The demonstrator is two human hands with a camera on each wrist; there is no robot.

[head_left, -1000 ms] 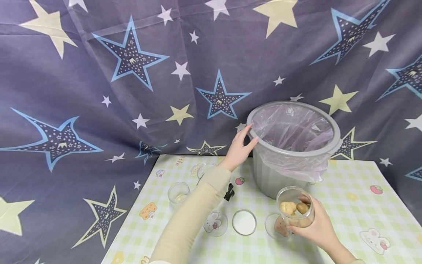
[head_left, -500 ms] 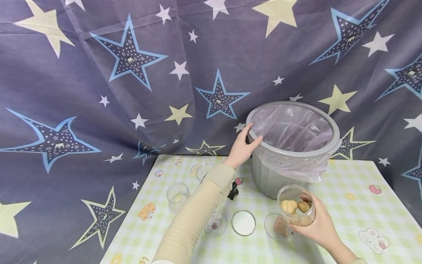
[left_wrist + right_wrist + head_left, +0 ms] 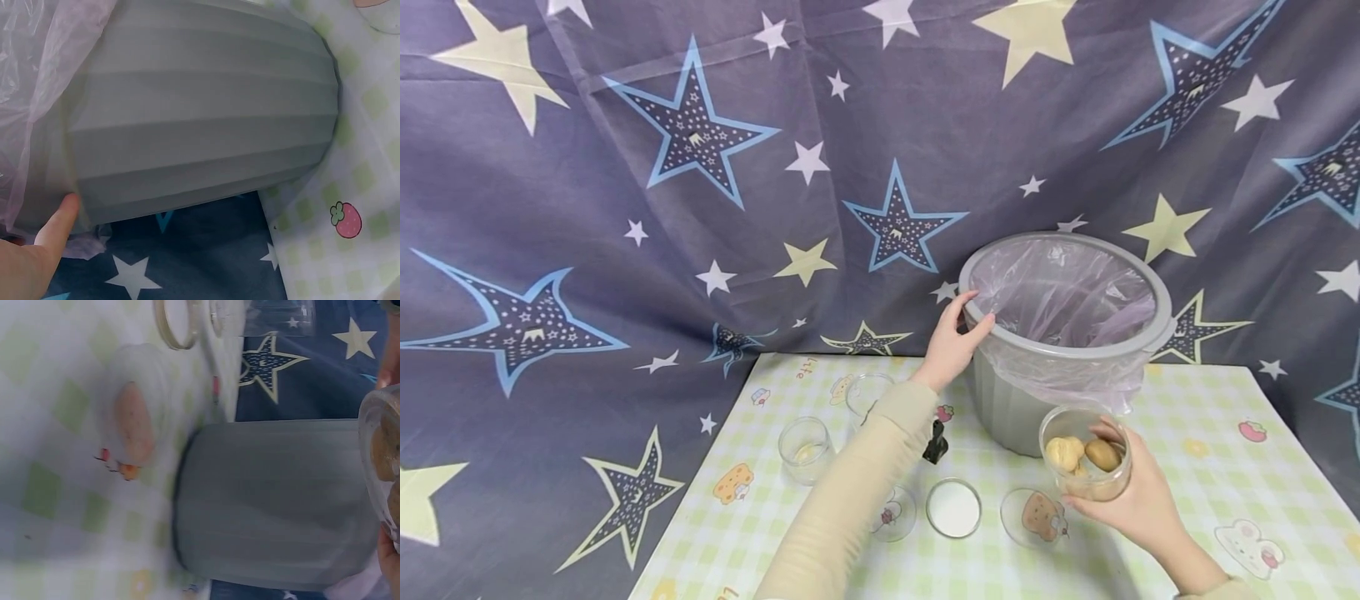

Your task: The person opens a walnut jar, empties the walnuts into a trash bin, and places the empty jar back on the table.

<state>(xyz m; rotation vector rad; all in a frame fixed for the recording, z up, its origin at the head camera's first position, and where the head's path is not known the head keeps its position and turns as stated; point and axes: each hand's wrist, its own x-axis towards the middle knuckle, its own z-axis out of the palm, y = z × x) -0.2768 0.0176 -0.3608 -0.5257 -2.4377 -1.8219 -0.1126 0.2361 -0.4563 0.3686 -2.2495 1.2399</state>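
My left hand [image 3: 952, 346] holds the near-left rim of a grey ribbed trash can [image 3: 1022, 400] lined with a thin, pale purple bag [image 3: 1067, 292]. In the left wrist view its thumb [image 3: 60, 225] presses the can's outside wall; the other fingers are mostly hidden. My right hand [image 3: 1138, 496] grips a clear round jar [image 3: 1063, 479], lidless and slightly tilted, in front of the can. Inside lie tan and brown rounded lumps [image 3: 1103, 456], their kind unclear. The right wrist view catches the jar [image 3: 369, 450] at its right edge.
On the checked tablecloth [image 3: 1195, 492] lie a white-centred round lid [image 3: 953, 508] and clear round lids [image 3: 1015, 517]. Another clear jar [image 3: 807, 462] stands left of my left sleeve, near a small black object [image 3: 936, 443]. A starry curtain [image 3: 625, 317] hangs behind.
My right hand has brought the jar slightly right and up, closer to the can's front. My left hand stays at the rim with only a small shift.
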